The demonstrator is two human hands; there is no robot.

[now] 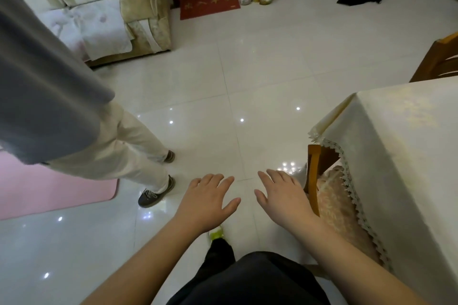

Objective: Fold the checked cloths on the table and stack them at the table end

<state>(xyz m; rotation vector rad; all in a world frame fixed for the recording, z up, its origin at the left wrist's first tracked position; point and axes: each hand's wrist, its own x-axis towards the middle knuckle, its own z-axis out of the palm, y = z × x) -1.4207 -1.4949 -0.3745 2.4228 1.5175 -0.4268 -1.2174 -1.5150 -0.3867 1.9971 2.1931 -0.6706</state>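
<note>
My left hand and my right hand are stretched out in front of me over the white tiled floor, palms down, fingers spread, holding nothing. The table stands at the right under a cream tablecloth with a lace edge. The part of the tabletop I see carries no checked cloth; the rest of the table runs out of view to the right.
Another person in a grey top, cream trousers and dark shoes stands close at the left. A wooden chair with a patterned cushion is tucked under the table's near corner. A sofa stands at the back left, a pink mat at the left.
</note>
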